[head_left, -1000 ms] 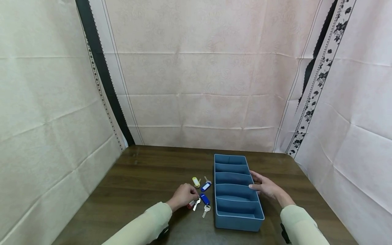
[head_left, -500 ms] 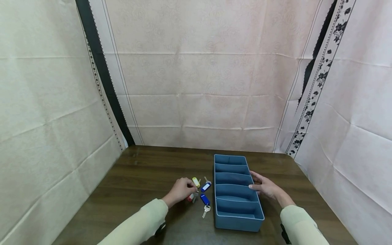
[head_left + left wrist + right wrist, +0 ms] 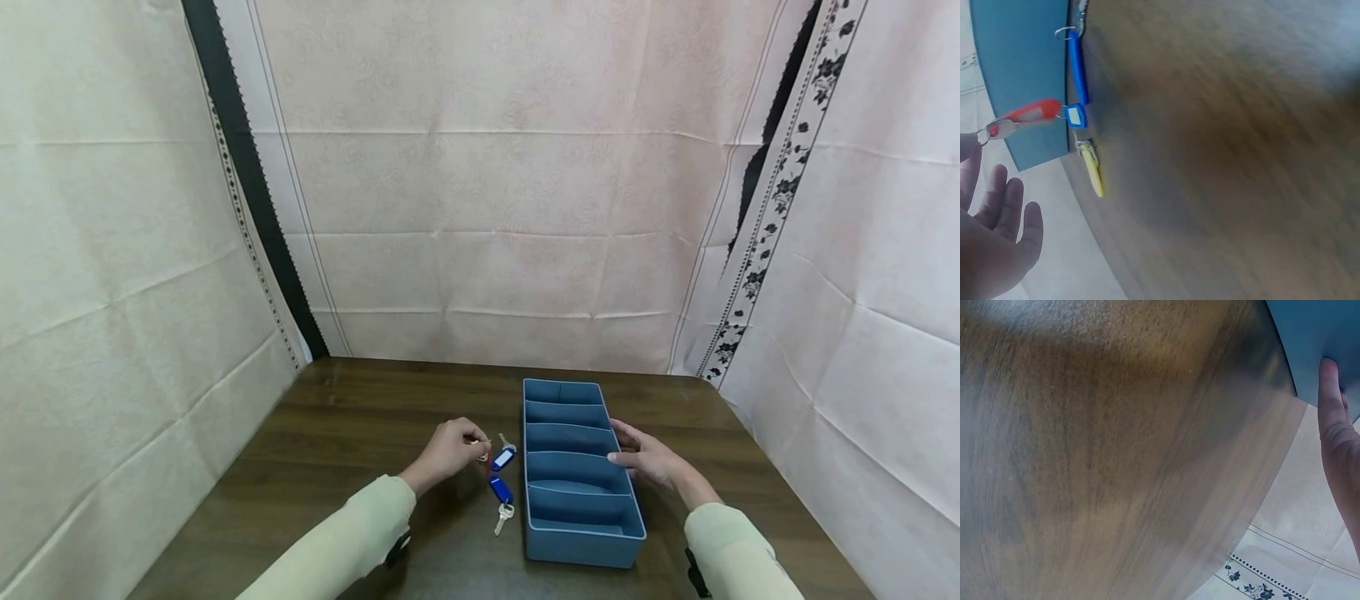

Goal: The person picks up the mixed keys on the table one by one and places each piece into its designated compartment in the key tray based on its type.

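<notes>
By its metal ring, my left hand (image 3: 452, 450) pinches a red key tag (image 3: 1036, 110) with a key, held above the table; the other fingers are loosely bent in the left wrist view. Beneath it lies a yellow key tag (image 3: 1092, 172), mostly hidden by the hand in the head view. Two blue key tags with keys lie to its right, a farther one (image 3: 503, 457) and a nearer one (image 3: 501, 489). My right hand (image 3: 656, 459) rests against the right side of a blue box (image 3: 585, 547) with several compartments, its fingers straight along the wall.
The box stands lengthwise on a brown wooden table (image 3: 375, 400), right of the keys. Pale cloth curtains (image 3: 480, 183) hang behind the table and on both sides.
My left hand has lifted the red key tag off the table and moved it away from me, over the yellow tag. My right hand and the box have stayed in place.
</notes>
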`<state>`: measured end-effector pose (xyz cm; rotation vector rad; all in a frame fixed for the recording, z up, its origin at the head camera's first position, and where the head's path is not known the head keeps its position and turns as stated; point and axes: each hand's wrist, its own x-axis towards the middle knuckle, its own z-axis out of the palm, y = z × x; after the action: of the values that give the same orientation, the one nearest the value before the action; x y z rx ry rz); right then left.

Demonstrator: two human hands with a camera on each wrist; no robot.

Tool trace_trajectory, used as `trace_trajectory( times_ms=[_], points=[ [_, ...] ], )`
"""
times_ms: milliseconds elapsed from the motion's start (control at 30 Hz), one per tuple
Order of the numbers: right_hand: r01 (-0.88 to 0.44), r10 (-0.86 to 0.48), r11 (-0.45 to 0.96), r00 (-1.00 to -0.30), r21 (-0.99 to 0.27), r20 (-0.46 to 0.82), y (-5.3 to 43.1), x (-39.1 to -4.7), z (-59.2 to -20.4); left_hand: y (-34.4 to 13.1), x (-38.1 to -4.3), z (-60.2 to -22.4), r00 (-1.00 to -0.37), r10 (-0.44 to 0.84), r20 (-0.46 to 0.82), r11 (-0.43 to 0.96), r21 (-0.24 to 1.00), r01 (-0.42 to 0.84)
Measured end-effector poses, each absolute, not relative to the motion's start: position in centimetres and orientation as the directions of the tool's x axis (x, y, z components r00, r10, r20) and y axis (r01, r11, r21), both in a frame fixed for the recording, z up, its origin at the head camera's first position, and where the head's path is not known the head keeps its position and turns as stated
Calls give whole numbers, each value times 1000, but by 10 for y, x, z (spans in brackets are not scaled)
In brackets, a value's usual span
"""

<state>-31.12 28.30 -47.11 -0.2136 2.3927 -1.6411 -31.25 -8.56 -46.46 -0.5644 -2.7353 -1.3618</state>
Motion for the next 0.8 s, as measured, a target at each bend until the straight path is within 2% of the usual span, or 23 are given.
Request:
trace_trajectory(
  times_ms=[367,800],
  points=[
    [19,-240,356,-964,-934,-111,282,-311,-471,-75,-318,-450,-935,299,188,488,812,319],
    [17,-243,357,-964,-934,-110,282,-310,-471,-56,-323,-433,-929,292,227,470,812,346]
  ],
)
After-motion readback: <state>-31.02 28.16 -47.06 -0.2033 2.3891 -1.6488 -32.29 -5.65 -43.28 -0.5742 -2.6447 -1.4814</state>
